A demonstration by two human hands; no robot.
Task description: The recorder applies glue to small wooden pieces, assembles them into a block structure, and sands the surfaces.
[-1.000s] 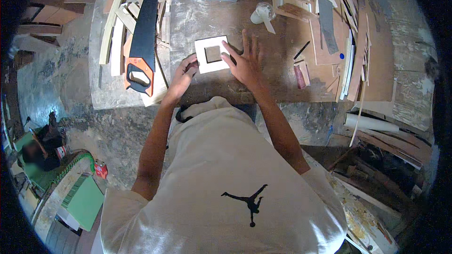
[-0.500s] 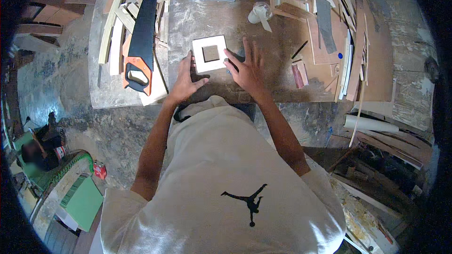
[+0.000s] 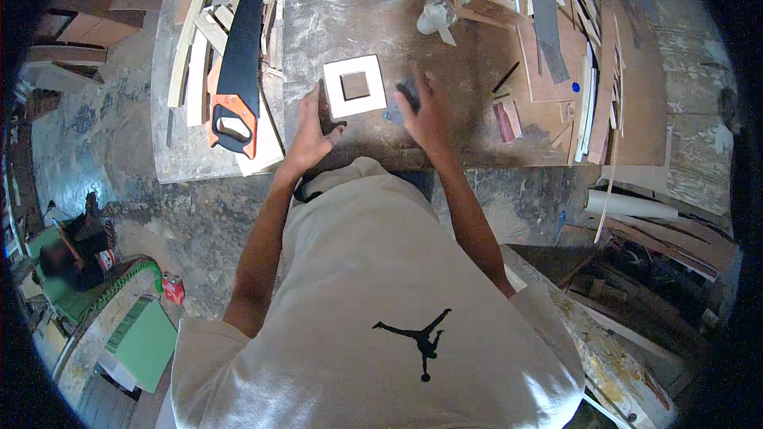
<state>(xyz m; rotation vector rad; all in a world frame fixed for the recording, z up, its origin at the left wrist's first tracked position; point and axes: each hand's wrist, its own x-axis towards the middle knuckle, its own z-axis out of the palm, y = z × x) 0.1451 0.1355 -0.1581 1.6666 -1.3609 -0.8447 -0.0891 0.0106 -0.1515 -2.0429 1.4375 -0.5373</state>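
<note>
Hands flank one square white frame point(image 3: 354, 86) near the workbench's point(image 3: 445, 139) front edge; we see left hand point(image 3: 311, 129) spread, right hand point(image 3: 425, 111) splayed over something dark, hard to identify.

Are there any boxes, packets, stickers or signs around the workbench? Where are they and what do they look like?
Small red packet: on the floor, lower left, boxy.
Green box: floor beside it, flat, rectangular, pale edge.
No signs or screens in view.

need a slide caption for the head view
Two bare hands, left hand and right hand, flank a white square frame on a workbench, handsaw lying to the left.
</note>
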